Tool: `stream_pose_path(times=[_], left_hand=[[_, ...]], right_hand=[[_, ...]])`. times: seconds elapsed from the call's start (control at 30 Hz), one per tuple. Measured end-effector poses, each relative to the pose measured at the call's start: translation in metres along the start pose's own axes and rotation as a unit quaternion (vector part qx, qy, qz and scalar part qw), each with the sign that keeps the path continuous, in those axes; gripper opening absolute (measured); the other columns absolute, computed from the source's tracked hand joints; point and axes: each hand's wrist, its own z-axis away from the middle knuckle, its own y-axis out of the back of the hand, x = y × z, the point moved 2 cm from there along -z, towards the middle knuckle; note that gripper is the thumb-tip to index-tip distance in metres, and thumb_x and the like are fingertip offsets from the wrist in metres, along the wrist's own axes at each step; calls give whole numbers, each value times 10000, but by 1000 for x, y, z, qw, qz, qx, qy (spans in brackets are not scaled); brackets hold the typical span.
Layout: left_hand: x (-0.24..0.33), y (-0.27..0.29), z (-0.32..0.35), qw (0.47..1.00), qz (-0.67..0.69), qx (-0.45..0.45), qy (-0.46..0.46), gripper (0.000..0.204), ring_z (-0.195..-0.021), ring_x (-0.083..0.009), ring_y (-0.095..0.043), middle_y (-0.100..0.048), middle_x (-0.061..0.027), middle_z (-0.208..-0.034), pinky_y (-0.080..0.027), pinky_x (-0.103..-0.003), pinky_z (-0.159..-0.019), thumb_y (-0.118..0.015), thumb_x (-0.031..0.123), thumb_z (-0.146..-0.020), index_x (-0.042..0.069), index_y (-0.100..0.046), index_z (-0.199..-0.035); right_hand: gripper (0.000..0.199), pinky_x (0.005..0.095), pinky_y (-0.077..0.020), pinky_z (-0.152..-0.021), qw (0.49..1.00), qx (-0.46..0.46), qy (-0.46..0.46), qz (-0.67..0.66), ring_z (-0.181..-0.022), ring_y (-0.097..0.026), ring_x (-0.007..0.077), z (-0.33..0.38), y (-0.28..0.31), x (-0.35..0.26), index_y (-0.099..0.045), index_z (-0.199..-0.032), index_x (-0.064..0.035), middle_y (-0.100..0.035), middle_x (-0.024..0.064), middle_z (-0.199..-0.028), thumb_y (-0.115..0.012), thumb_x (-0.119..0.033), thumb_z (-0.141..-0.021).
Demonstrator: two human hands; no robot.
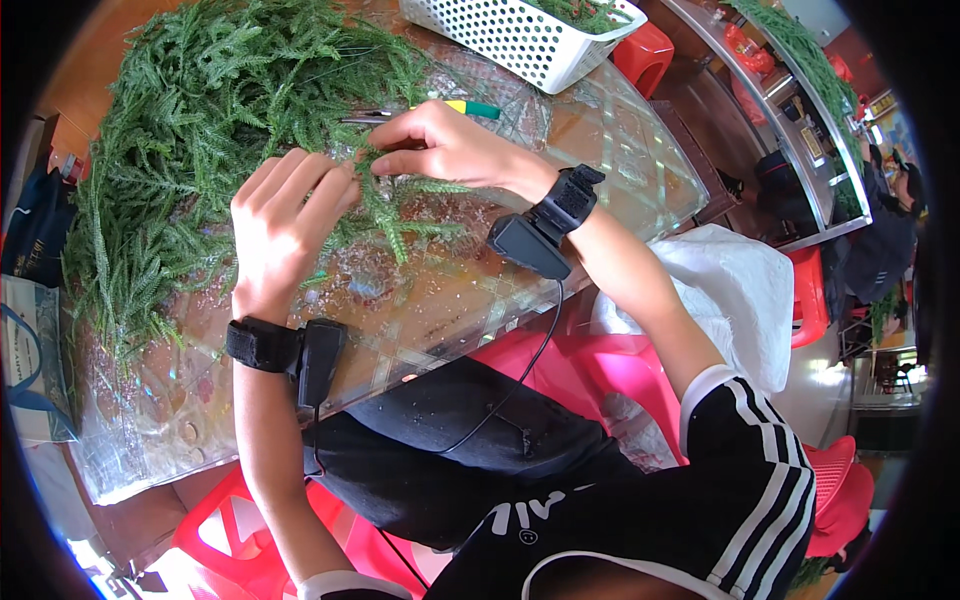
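Observation:
Both hands meet over the table, at the right side of a big heap of green artificial pine sprigs (190, 130). My left hand (290, 215) is closed, its fingertips curled at the stem end of a green sprig (385, 205). Thumb and forefinger of my right hand (440, 150) pinch the same sprig near its top, close to the left fingertips. The sprig's needled branches hang down and to the right below the hands. Just beyond the right hand lie pliers (480, 109) with yellow and green handles, partly covered by that hand.
A white perforated basket (520, 40) holding more greenery stands at the table's far edge. Scraps litter the clear-covered tabletop (400, 325). Red stools (645, 55) and a white sack (710, 290) are on the right. A bag (35, 350) hangs at the left edge.

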Motion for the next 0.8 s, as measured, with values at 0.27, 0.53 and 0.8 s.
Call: stream_pose_path(times=[0.27,0.53,0.8], left_hand=[[2,1,0,1000,6,8,18,189,-552,-175,-501,-488,-26,-615,-402,-294,-488,-702,80,-591,56,-528,-659],[-1,-11,9,966,130,44,221,193,-535,-124,-461,-454,-11,-565,-349,-262,-481,-687,76,-681,42,-507,-621],[-15,-22,15,745,417,33,519,281,-533,-42,-335,-426,51,-547,-260,-209,-512,-609,160,-814,46,-495,-584]], right_hand=[[186,289,-457,-593,995,63,56,55,-663,-589,175,2,-5,-9,-619,-914,18,-627,132,-772,-642,-65,-748],[204,312,-485,-595,975,132,138,111,-691,-616,250,3,-10,-13,-632,-915,3,-633,149,-811,-639,-9,-711],[202,337,-451,-536,952,194,177,159,-625,-577,270,7,-18,-18,-607,-898,8,-595,127,-746,-643,12,-699]])
